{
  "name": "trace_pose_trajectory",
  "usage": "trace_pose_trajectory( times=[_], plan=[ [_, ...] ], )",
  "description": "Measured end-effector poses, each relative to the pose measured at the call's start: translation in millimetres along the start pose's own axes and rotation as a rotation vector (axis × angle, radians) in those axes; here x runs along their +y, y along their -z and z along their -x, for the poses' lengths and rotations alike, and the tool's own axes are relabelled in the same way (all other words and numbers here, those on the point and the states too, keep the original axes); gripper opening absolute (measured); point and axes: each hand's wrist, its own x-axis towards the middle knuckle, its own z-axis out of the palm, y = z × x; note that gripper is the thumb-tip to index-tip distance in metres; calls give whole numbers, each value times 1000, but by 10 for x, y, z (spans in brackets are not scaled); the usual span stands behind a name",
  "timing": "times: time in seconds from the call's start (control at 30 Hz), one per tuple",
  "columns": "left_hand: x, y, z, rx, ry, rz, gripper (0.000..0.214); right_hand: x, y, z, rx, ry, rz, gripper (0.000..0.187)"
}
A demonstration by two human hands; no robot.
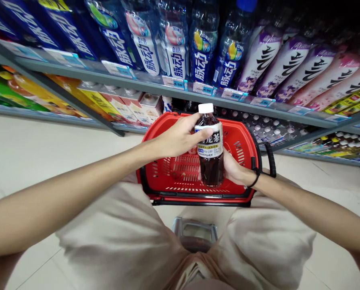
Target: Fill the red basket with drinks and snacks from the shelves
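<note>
A dark tea bottle [211, 167] with a white cap and a white Suntory label stands nearly upright between my hands. My left hand [186, 135] grips its upper part, the thumb lying across the label and the other fingers hidden behind. Lower down, my right hand [234, 169] is wrapped around the right side and back of the bottle, most of its fingers out of sight. Beneath both hands is a red shopping basket [155, 141] with slotted walls and black handles. The bottle is held above the basket's opening.
Ahead runs a grey shelf edge [149, 82] with price tags. Blue-labelled drink bottles [202, 52] and purple-and-white bottles [261, 58] line it. Cartons [149, 104] and more bottles fill the lower shelf. A grey metal frame [194, 223] sits between my legs, over a tiled floor [61, 149].
</note>
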Motion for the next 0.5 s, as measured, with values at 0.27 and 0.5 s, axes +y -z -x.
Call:
trace_pose_trajectory(
  times=[0.27,0.5],
  plan=[
    [-7,2,0,-9,15,-1,76,-46,-58,24,37,-47,-54,66],
    [2,3,5,-5,-1,9,73,-17,-35,6,21,-31,-67,66]
  ],
)
